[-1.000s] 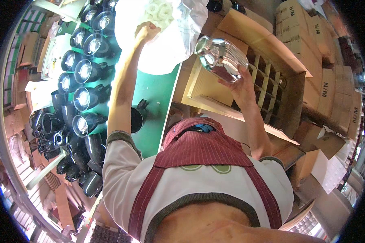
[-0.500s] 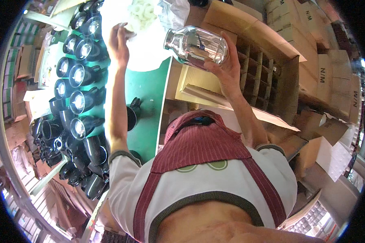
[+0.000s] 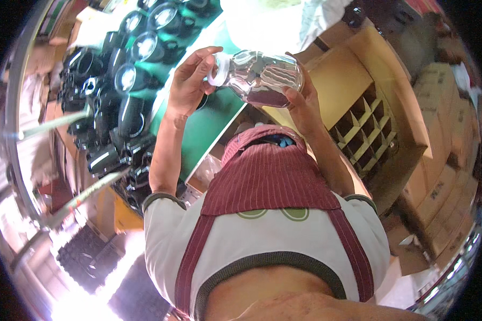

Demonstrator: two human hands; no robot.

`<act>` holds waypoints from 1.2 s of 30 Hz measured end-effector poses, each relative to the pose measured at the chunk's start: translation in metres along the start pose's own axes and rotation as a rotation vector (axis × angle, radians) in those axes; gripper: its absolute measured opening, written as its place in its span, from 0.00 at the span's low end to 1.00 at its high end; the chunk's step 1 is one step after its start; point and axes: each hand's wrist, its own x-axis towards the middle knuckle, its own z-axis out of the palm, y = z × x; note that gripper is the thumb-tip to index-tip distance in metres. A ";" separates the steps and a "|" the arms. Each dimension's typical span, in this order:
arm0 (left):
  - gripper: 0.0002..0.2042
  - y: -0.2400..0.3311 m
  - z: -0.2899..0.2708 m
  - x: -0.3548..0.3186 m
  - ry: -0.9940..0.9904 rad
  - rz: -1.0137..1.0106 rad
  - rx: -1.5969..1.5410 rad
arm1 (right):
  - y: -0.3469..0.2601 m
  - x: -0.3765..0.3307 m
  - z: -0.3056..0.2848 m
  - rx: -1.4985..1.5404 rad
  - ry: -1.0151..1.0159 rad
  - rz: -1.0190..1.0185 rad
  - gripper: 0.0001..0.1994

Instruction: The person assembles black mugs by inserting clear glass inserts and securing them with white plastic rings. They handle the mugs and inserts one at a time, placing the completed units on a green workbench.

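A shiny silvered glass flask liner [image 3: 263, 79] lies sideways in front of me, its neck pointing left. My right hand [image 3: 303, 101] wraps around its base end, thumb on the near side. At the neck, a pale translucent ring [image 3: 218, 70] sits around the mouth. My left hand [image 3: 191, 80] pinches that ring between thumb and fingers; how far it is pushed onto the neck I cannot tell.
Several black jugs [image 3: 131, 77] stand and lie on the green table [image 3: 219, 120] at left. A white plastic bag [image 3: 321, 24] lies beyond the liner. To the right is an open cardboard box [image 3: 399, 80] with dividers [image 3: 365, 131]; stacked cartons [image 3: 439, 139] stand farther right.
My left hand has come from the bag of white rings to the liner's neck, bringing a ring. My right hand still grips the base. The whole view has turned.
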 end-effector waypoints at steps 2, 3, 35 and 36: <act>0.13 -0.005 -0.009 -0.012 0.074 0.056 0.080 | 0.001 -0.002 0.011 0.037 -0.027 0.066 0.48; 0.13 -0.007 -0.011 -0.018 0.136 0.051 0.144 | 0.002 0.000 0.016 0.056 -0.037 0.093 0.48; 0.58 -0.143 -0.143 -0.045 0.426 0.067 1.313 | 0.047 0.079 0.092 -0.224 -0.078 0.352 0.44; 0.59 -0.143 -0.141 -0.046 0.457 0.065 1.288 | 0.046 0.080 0.094 -0.228 -0.059 0.383 0.43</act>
